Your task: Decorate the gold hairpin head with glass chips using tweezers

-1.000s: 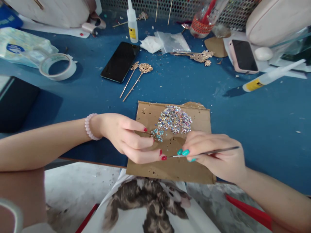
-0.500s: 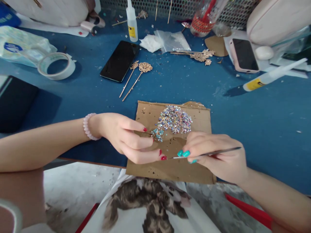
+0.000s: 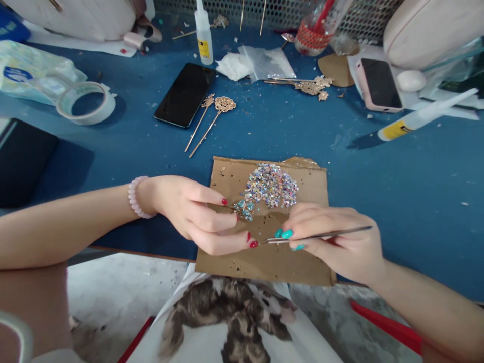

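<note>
My left hand (image 3: 206, 214), with red nails and a beaded bracelet, is closed on the thin dark stem of a hairpin whose head (image 3: 245, 209) is covered in light-blue stones. Most of the stem is hidden by my fingers. My right hand (image 3: 336, 239), with turquoise nails, pinches slim metal tweezers (image 3: 321, 235), their tips pointing left beside my left fingertips. Whether anything sits between those tips is too small to tell. Just beyond the hairpin head, a heap of small multicoloured shiny stones (image 3: 270, 184) lies on a cardboard sheet (image 3: 227, 169).
Two gold hairpins (image 3: 212, 123) lie beside a black phone (image 3: 185, 96). Glue bottles stand at the back (image 3: 204, 38) and lean at the right (image 3: 401, 128). A tape roll (image 3: 86, 103) is at left, more gold hairpins (image 3: 312, 86) and another phone (image 3: 380, 84) at the back right.
The tweezers' tips have parted slightly, and my right hand has shifted a little left and up. My left hand and the hairpin have stayed almost still.
</note>
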The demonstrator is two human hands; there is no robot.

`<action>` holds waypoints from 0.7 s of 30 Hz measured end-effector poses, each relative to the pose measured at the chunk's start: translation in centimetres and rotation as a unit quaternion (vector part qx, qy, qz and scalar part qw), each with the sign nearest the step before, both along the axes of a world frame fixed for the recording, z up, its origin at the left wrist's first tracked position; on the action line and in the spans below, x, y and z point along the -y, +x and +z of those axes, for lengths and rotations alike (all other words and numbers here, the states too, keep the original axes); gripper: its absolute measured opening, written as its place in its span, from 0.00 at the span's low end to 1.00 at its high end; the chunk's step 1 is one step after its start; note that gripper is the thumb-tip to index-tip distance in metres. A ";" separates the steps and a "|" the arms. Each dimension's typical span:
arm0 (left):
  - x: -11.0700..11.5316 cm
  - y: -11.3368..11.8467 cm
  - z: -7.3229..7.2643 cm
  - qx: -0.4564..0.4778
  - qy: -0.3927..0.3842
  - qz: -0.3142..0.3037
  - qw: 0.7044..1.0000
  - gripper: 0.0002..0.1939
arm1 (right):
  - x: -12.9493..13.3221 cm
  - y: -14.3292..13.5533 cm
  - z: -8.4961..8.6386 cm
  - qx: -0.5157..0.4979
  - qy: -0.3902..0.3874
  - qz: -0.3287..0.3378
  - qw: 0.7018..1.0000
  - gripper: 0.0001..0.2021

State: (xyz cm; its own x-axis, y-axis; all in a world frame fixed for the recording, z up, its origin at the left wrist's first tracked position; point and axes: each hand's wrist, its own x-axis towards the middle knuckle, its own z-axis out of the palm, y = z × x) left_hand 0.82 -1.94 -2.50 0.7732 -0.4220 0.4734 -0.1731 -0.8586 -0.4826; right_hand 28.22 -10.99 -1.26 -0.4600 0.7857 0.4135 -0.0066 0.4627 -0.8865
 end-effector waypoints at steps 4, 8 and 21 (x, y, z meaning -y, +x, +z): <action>0.1 0.0 0.0 0.001 -0.003 -0.003 1.000 0.11 | 0.0 0.0 0.0 0.007 -0.001 0.003 1.000 0.09; 0.0 0.0 -0.1 0.002 0.000 -0.004 1.000 0.10 | 0.0 0.0 0.0 0.013 0.003 -0.001 1.000 0.11; -0.2 0.0 -0.2 0.004 0.011 -0.012 1.000 0.10 | 0.0 -0.1 -0.1 0.013 -0.003 0.004 1.000 0.09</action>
